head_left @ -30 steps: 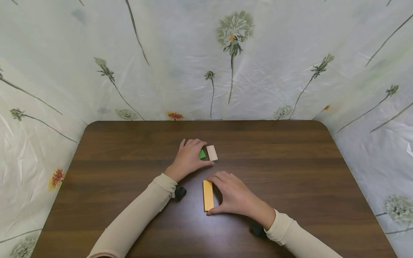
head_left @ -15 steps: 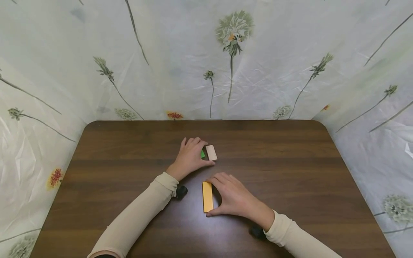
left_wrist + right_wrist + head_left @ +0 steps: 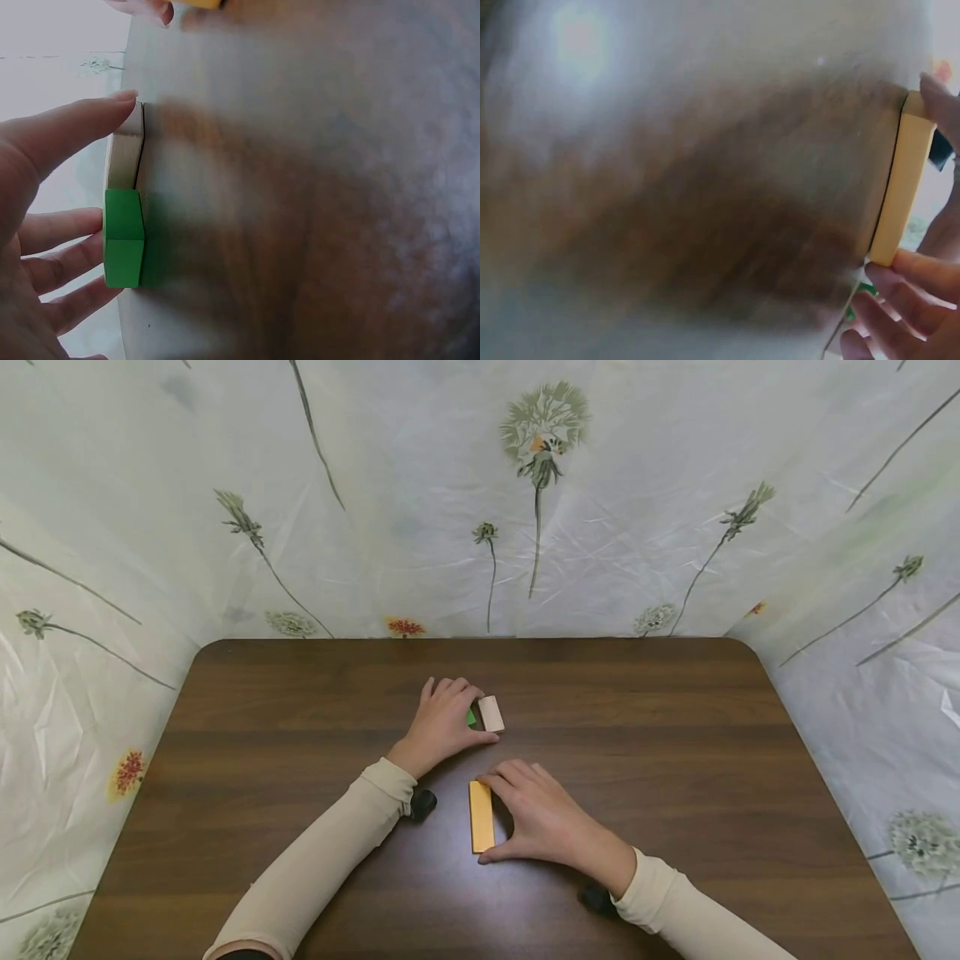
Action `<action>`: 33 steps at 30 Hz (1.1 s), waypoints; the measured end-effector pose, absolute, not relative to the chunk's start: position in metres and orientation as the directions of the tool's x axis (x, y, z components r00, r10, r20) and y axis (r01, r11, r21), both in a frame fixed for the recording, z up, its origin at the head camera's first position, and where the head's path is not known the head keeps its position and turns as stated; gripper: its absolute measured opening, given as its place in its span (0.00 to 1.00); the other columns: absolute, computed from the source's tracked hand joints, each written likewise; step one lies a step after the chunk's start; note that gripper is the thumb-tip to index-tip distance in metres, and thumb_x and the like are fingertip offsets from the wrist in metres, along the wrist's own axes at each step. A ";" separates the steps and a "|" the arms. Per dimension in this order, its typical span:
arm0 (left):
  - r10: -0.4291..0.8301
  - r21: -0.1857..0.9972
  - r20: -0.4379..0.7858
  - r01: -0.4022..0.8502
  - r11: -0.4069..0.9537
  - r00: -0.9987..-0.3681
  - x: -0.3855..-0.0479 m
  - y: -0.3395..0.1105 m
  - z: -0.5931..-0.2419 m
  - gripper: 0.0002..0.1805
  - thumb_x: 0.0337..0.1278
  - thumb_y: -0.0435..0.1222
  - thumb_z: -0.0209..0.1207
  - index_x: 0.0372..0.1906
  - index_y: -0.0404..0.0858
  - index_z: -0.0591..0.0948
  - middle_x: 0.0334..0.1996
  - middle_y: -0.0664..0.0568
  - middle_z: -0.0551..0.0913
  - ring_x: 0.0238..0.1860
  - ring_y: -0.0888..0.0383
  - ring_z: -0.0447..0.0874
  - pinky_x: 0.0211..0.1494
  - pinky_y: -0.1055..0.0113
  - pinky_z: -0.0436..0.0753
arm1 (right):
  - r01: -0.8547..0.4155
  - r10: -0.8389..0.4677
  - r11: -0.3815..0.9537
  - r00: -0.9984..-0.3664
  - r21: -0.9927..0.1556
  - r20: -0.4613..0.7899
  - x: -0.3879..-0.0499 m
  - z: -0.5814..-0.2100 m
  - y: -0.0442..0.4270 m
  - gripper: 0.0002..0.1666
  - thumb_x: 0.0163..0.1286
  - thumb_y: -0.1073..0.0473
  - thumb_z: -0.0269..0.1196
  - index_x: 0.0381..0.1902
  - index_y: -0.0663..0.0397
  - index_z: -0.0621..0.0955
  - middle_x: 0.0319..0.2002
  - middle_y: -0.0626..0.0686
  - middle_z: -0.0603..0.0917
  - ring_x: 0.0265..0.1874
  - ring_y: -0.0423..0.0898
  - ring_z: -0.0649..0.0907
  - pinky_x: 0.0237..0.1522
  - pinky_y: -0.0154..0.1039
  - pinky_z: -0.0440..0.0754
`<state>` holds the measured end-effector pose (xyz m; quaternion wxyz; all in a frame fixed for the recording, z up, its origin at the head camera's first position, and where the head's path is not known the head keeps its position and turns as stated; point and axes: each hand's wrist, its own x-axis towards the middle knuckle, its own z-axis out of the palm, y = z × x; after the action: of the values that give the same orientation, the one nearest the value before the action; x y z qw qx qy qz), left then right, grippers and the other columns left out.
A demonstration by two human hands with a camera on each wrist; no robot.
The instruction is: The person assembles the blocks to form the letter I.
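On the table my left hand holds a pale wooden block, the thumb at its near end and the index finger by its far end. A green block, mostly covered by that hand in the head view, sits beside it. In the left wrist view the green block has angled faces and adjoins the wooden block; the index finger's contact is hidden there. Closer to the body, my right hand pinches a long yellow block end to end. The right wrist view has this yellow block lying along the tabletop.
The brown wood-grain table has rounded far corners. Behind and beside it hangs a pale curtain printed with flowers. Dark wrist devices sit under the left cuff and the right cuff.
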<state>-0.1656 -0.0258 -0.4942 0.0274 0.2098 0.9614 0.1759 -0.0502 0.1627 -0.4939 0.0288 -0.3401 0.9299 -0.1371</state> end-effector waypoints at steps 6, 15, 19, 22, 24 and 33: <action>0.420 0.345 0.017 0.400 0.849 -0.907 -0.166 -0.025 -0.493 0.38 0.49 0.62 0.74 0.61 0.43 0.82 0.58 0.51 0.83 0.65 0.46 0.76 0.80 0.36 0.58 | -0.632 -0.648 0.723 -0.760 -0.278 0.043 -0.050 -0.494 0.164 0.64 0.42 0.18 0.74 0.69 0.50 0.76 0.59 0.47 0.80 0.62 0.47 0.78 0.62 0.47 0.78; 0.425 0.357 0.015 0.402 0.843 -0.905 -0.167 -0.026 -0.492 0.37 0.50 0.61 0.74 0.61 0.43 0.82 0.59 0.50 0.83 0.66 0.46 0.76 0.80 0.36 0.58 | -0.637 -0.658 0.699 -0.751 -0.326 0.056 -0.051 -0.492 0.165 0.60 0.43 0.20 0.75 0.67 0.48 0.78 0.58 0.45 0.80 0.60 0.45 0.78 0.57 0.47 0.79; 0.427 0.362 0.015 0.403 0.841 -0.904 -0.168 -0.026 -0.493 0.37 0.50 0.61 0.74 0.60 0.43 0.83 0.58 0.50 0.83 0.65 0.46 0.76 0.80 0.36 0.58 | -0.633 -0.657 0.702 -0.752 -0.327 0.048 -0.051 -0.492 0.165 0.60 0.42 0.20 0.76 0.67 0.48 0.78 0.58 0.45 0.80 0.60 0.45 0.78 0.56 0.47 0.79; 0.425 0.366 0.012 0.399 0.841 -0.905 -0.168 -0.026 -0.493 0.36 0.50 0.60 0.74 0.60 0.44 0.83 0.58 0.50 0.83 0.65 0.46 0.76 0.80 0.35 0.58 | -0.632 -0.655 0.703 -0.754 -0.326 0.048 -0.051 -0.492 0.164 0.61 0.42 0.20 0.76 0.67 0.49 0.78 0.57 0.45 0.80 0.59 0.45 0.78 0.56 0.46 0.79; 0.423 0.369 0.009 0.396 0.841 -0.906 -0.169 -0.026 -0.493 0.36 0.50 0.60 0.74 0.60 0.44 0.83 0.58 0.50 0.83 0.65 0.46 0.76 0.80 0.35 0.58 | -0.632 -0.654 0.705 -0.755 -0.322 0.049 -0.051 -0.491 0.164 0.61 0.42 0.20 0.76 0.67 0.49 0.78 0.57 0.45 0.80 0.59 0.45 0.78 0.56 0.46 0.78; 0.427 0.397 -0.009 0.389 0.831 -0.904 -0.170 -0.028 -0.491 0.35 0.51 0.58 0.75 0.60 0.43 0.83 0.57 0.51 0.83 0.66 0.47 0.76 0.82 0.36 0.55 | -0.622 -0.648 0.710 -0.760 -0.329 0.039 -0.050 -0.491 0.165 0.60 0.43 0.20 0.76 0.68 0.49 0.78 0.58 0.45 0.80 0.58 0.44 0.78 0.55 0.45 0.79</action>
<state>-0.1695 -0.0275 -0.4911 0.0488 0.2135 0.9557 0.1966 -0.0504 0.1647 -0.4912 0.0398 -0.3438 0.9239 -0.1634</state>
